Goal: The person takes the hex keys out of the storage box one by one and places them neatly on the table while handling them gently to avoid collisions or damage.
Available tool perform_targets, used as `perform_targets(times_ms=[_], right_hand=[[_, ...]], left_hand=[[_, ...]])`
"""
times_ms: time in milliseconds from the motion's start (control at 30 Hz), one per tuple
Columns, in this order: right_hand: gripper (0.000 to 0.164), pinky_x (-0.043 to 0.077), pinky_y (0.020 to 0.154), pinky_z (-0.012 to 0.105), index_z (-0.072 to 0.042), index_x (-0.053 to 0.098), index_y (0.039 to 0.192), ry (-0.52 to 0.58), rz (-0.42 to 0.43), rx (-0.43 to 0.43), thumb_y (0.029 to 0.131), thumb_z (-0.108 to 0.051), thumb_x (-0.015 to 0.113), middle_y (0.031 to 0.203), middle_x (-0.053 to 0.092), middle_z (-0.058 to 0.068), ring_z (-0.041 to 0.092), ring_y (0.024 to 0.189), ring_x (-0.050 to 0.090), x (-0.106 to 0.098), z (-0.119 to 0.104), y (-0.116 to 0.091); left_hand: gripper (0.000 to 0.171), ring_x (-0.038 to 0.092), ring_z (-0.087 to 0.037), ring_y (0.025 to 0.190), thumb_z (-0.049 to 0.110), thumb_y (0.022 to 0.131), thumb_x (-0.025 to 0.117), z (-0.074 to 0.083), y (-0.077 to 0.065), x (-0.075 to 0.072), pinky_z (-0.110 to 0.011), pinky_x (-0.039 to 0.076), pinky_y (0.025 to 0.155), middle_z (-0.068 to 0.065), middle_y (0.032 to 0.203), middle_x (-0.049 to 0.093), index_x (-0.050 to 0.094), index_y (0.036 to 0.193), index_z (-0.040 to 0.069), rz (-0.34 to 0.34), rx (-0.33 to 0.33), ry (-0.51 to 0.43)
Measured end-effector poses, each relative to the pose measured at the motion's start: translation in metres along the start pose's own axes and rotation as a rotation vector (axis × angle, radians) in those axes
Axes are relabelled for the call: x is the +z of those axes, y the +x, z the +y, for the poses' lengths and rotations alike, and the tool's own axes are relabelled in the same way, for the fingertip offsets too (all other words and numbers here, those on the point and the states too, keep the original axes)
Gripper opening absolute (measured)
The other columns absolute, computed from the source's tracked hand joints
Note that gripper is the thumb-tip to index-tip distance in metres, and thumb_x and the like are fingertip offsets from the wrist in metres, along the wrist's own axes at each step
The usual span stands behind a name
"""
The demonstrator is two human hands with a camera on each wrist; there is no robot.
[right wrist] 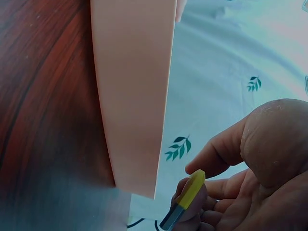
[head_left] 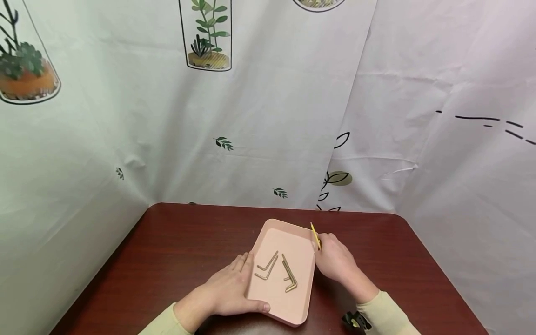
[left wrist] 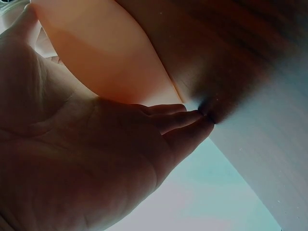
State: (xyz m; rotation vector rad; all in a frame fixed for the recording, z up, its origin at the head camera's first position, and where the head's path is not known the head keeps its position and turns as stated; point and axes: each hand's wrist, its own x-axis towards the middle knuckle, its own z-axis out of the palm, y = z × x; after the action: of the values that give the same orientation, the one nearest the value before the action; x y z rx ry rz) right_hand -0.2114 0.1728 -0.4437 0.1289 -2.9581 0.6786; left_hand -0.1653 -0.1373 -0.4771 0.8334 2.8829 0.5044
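A shallow pink tray (head_left: 284,304) sits at an angle on the table, with several brass-coloured L-shaped hex keys (head_left: 290,274) lying in two groups inside it. My left hand (head_left: 230,286) rests against the tray's left side; its fingers lie straight along the outer wall, as the left wrist view also shows, and the thumb lies over the near rim. At the far right corner of the tray, my right hand (head_left: 335,258) pinches a slim yellow rod (right wrist: 193,188) with a grey end between thumb and fingers. In the head view the rod's tip points up and away, beside the rim.
The dark red-brown table (head_left: 188,232) has rounded far corners. White cloth (head_left: 268,116) printed with plants and leaves hangs behind it and at both sides. A small dark item with gold marks (head_left: 356,321) shows beside my right sleeve.
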Motion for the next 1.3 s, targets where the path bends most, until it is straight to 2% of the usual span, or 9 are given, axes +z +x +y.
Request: perform_targets(times_ms=[100, 167, 300, 900, 1300], right_hand=[[0.03, 0.056, 0.074, 0.049, 0.006, 0.072, 0.127, 0.001, 0.004, 0.005, 0.109, -0.016, 0.062, 0.099, 0.063, 0.011, 0.025, 0.079, 0.06, 0.0, 0.004, 0.0], [0.029, 0.055, 0.074, 0.049, 0.006, 0.072, 0.125, -0.005, 0.002, 0.004, 0.103, -0.01, 0.064, 0.099, 0.063, 0.012, 0.026, 0.079, 0.058, -0.001, 0.006, 0.001], [0.033, 0.052, 0.071, 0.046, 0.007, 0.07, 0.124, -0.022, -0.014, 0.008, 0.093, -0.003, 0.065, 0.099, 0.063, 0.013, 0.026, 0.078, 0.055, -0.001, 0.011, 0.001], [0.037, 0.055, 0.072, 0.048, 0.012, 0.067, 0.128, -0.046, -0.053, 0.035, 0.093, -0.002, 0.066, 0.097, 0.061, 0.014, 0.027, 0.077, 0.058, -0.001, 0.027, 0.004], [0.034, 0.055, 0.075, 0.051, 0.014, 0.067, 0.121, -0.075, -0.065, 0.022, 0.09, -0.001, 0.065, 0.095, 0.062, 0.016, 0.029, 0.079, 0.058, 0.001, 0.037, 0.008]], left_hand=[[0.143, 0.039, -0.05, 0.159, 0.092, 0.084, 0.069, 0.0, -0.001, 0.0, -0.061, 0.04, 0.125, -0.039, 0.17, 0.036, 0.024, 0.169, -0.015, 0.002, -0.004, -0.001], [0.143, 0.039, -0.049, 0.16, 0.092, 0.084, 0.069, 0.0, -0.001, 0.0, -0.061, 0.04, 0.125, -0.038, 0.17, 0.036, 0.024, 0.169, -0.014, -0.001, -0.006, -0.002], [0.143, 0.039, -0.05, 0.16, 0.092, 0.084, 0.069, 0.0, -0.001, 0.0, -0.062, 0.041, 0.125, -0.038, 0.17, 0.036, 0.024, 0.169, -0.014, -0.002, -0.008, -0.004], [0.143, 0.038, -0.049, 0.16, 0.092, 0.084, 0.069, 0.002, -0.002, -0.002, -0.062, 0.042, 0.124, -0.036, 0.172, 0.035, 0.024, 0.17, -0.014, -0.007, -0.015, 0.0], [0.143, 0.039, -0.049, 0.16, 0.092, 0.084, 0.069, 0.002, -0.001, -0.001, -0.062, 0.042, 0.124, -0.037, 0.171, 0.036, 0.024, 0.17, -0.014, -0.005, -0.016, 0.006]])
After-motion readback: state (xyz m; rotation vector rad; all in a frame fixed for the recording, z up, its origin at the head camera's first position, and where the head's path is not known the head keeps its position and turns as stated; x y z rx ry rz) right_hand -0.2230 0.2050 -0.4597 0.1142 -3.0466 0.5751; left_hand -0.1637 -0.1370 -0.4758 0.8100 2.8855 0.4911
